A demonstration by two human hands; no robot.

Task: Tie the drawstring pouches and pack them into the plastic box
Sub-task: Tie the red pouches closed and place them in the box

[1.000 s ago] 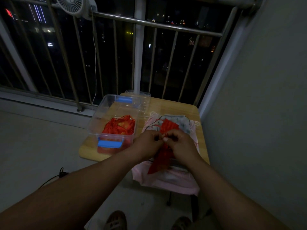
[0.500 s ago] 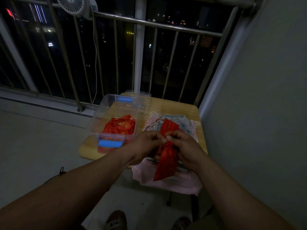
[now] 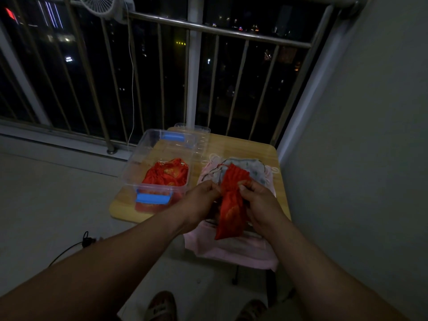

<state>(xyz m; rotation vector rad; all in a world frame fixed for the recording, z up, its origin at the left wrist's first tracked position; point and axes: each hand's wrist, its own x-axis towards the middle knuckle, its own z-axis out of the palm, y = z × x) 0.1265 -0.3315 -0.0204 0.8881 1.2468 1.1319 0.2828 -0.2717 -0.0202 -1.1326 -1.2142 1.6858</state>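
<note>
A red drawstring pouch (image 3: pixel 231 209) hangs between my hands above the table's front edge, its gathered neck fanned out at the top. My left hand (image 3: pixel 201 199) pinches the cord at the neck's left side. My right hand (image 3: pixel 259 202) grips the neck from the right. Left of them stands the clear plastic box (image 3: pixel 136 163) with blue latches, holding several red pouches (image 3: pixel 168 173). Under my hands lies a pile of pale pink and grey pouches (image 3: pixel 243 246), draped over the front edge.
The small wooden table (image 3: pixel 240 144) stands in a corner against a metal railing (image 3: pixel 208 31) and a grey wall on the right. The box's clear lid (image 3: pixel 199 135) leans behind it. A fan (image 3: pixel 97 4) is clipped to the rail. A cable (image 3: pixel 76 245) lies on the floor.
The pouch's neck has been drawn tighter and its body has dropped lower below my hands. My hands have moved slightly apart at the neck.
</note>
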